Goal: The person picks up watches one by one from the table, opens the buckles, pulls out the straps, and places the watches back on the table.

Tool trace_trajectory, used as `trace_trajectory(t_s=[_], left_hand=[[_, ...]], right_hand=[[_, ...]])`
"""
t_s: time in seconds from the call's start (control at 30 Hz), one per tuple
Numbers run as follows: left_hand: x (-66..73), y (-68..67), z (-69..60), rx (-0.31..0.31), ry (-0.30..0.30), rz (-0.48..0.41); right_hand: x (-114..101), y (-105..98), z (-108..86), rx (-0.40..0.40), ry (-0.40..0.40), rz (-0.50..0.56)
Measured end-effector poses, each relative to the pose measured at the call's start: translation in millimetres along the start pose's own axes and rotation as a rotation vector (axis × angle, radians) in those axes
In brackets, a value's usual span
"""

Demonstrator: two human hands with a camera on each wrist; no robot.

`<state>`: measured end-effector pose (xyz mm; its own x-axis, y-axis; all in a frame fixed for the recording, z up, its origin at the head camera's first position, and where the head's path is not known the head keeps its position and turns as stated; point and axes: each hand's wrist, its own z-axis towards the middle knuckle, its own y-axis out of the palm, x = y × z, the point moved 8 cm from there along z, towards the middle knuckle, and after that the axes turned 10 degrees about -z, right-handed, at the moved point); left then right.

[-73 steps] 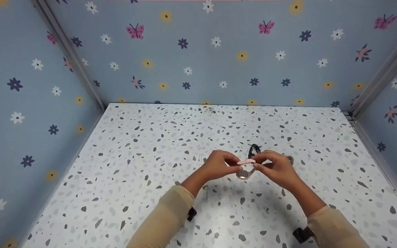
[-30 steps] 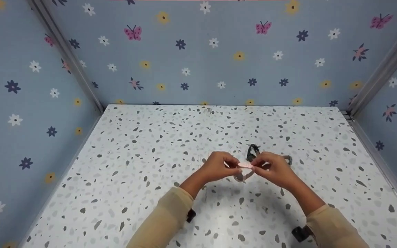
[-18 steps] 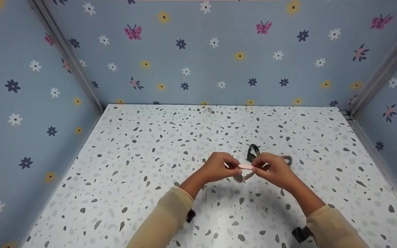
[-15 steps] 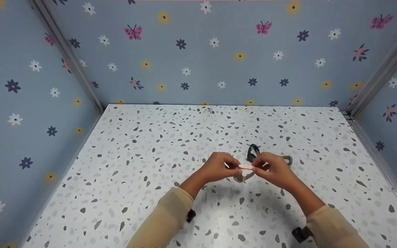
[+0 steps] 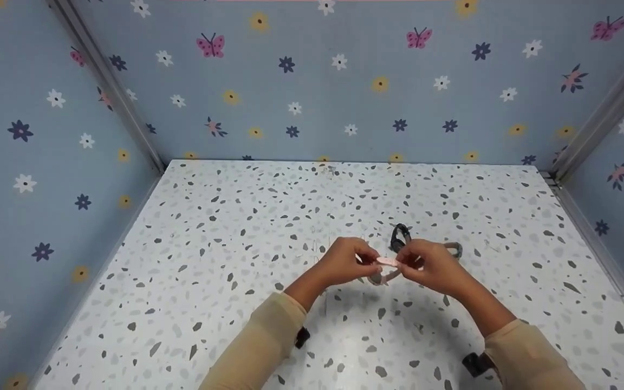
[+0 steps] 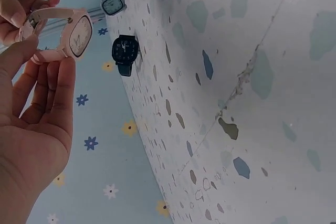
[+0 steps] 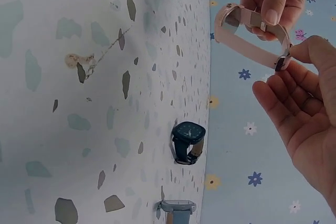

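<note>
Above the table, both hands hold a pink wristwatch (image 5: pixel 387 261) by its strap, which is bent round into a loop. My left hand (image 5: pixel 344 262) pinches one side of the strap between thumb and fingers. My right hand (image 5: pixel 434 266) pinches the strap by its dark metal buckle (image 7: pixel 282 62). In the left wrist view the round-cornered pink case with a pale dial (image 6: pixel 80 36) faces the table side. The right wrist view shows the strap ends meeting near the fingertips; whether they are fastened I cannot tell.
On the speckled white table (image 5: pixel 236 216), a black wristwatch (image 6: pixel 125 51) stands behind the hands. A grey-blue wristwatch (image 6: pixel 112 4) stands further right, partly hidden by my right hand in the head view. Flowered blue panels (image 5: pixel 312 81) enclose the back and sides.
Since the earliest frame the strap between the fingers has tilted flatter and the watch case hangs a little further left. Both hands keep their grip and barely move; the head view shifts slightly.
</note>
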<state>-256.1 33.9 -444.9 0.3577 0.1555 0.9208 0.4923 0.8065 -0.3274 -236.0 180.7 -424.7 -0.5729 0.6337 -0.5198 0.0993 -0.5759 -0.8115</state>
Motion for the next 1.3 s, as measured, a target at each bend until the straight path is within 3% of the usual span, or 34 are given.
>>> trace_trajectory(t_s=[0.2, 0.43, 0.8, 1.13, 1.3], left_hand=[[-4.6, 0.8, -0.6, 0.010, -0.011, -0.006], [-2.1, -0.4, -0.6, -0.020, -0.016, 0.014], [3.5, -1.9, -2.5, -0.047, 0.000, -0.004], [8.2, -1.6, -3.6, -0.046, 0.022, -0.018], [7.5, -2.1, -5.5, -0.031, 0.018, -0.057]], right_hand=[[-0.1, 3.3, 1.8, -0.032, -0.002, -0.012], [-2.3, 2.3, 2.5, -0.059, -0.001, -0.002], [-5.8, -4.0, -0.2, 0.012, -0.039, -0.001], [-4.8, -7.0, -3.5, 0.025, -0.035, 0.020], [-5.0, -9.8, -4.5, 0.059, -0.024, 0.090]])
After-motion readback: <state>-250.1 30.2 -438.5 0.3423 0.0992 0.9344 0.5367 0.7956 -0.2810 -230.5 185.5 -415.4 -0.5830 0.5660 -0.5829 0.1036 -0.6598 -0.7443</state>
